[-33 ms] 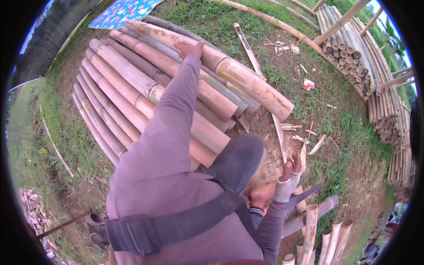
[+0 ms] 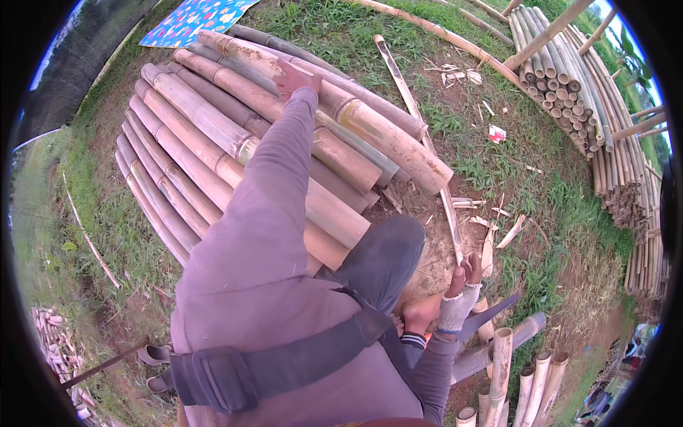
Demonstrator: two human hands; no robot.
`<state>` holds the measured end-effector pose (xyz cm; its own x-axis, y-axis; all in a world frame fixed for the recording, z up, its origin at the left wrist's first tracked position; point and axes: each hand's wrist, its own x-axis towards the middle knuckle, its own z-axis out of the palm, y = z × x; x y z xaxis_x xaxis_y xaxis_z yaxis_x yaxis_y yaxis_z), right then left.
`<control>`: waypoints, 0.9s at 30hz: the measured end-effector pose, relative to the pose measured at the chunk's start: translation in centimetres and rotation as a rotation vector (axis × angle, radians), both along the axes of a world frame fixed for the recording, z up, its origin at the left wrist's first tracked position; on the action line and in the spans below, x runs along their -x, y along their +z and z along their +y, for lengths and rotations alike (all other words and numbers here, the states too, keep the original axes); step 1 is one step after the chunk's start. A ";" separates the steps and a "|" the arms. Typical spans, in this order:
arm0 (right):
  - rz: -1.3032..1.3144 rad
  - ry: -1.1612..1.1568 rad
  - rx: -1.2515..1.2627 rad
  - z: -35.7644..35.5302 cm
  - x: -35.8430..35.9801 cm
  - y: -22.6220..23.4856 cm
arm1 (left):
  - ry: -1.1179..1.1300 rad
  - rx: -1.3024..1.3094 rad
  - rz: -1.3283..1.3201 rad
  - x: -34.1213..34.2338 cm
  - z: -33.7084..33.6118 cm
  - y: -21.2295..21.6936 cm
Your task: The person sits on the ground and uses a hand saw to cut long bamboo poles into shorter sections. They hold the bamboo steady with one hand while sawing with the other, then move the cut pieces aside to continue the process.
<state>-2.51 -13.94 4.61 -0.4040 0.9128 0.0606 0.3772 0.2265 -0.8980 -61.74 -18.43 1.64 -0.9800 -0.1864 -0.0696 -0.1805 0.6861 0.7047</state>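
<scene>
My left hand (image 2: 296, 81), at the end of an outstretched arm, grips a thick bamboo pole (image 2: 384, 134) from above, partway along it. This pole lies on top of a stack of cut bamboo poles (image 2: 206, 121) in front of me to the left. Low on the right, my right hand (image 2: 461, 295) wears a pale fingerless glove and has its fingers raised and apart, with nothing seen in them. It is close to the near end of a long split bamboo strip (image 2: 448, 206); whether they touch I cannot tell. A dark blade (image 2: 491, 317) shows beside the right wrist, its handle hidden.
Short upright bamboo pieces (image 2: 501, 370) stand at the lower right, near a thick bamboo length (image 2: 498, 349). Wood splinters (image 2: 511, 232) litter the ground. A big bundle of thin poles (image 2: 562, 92) rests against a frame at the far right. A blue patterned sheet (image 2: 192, 23) lies at the far left.
The thick pole under my left hand has shifted left and toward me, uncovering another pole behind it. My left hand moved slightly left with it; my right hand dropped slightly.
</scene>
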 end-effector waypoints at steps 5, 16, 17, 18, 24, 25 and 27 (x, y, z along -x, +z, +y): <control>-0.048 -0.261 0.119 -3.5 -10.8 -7.5 | -0.549 0.685 0.015 4.8 -0.4 -5.3; -0.361 -0.628 0.099 -15.1 -22.5 -12.2 | -1.055 0.802 0.056 -2.0 9.7 -7.8; -0.364 -0.629 0.041 -15.6 -21.8 -12.3 | -1.181 0.807 0.105 -3.9 9.9 -6.2; -0.382 -0.626 0.051 -15.5 -20.7 -11.9 | -1.300 0.808 0.156 -5.5 9.8 -5.3; -0.682 -0.593 0.079 -14.8 -18.6 -11.8 | -1.983 0.472 0.579 -16.1 11.8 -6.3; -0.700 -0.588 0.067 -14.8 -18.9 -12.1 | -1.995 0.511 0.558 -17.4 12.3 -6.3; -0.687 -0.602 0.090 -14.7 -19.1 -12.4 | -1.954 0.631 0.490 -17.6 13.8 -6.4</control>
<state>16.62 -28.63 -7.76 0.2206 0.9703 -0.0989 0.8663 -0.2415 -0.4372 -44.13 -4.66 -4.80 0.2000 0.9664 -0.1613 0.9765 -0.1832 0.1133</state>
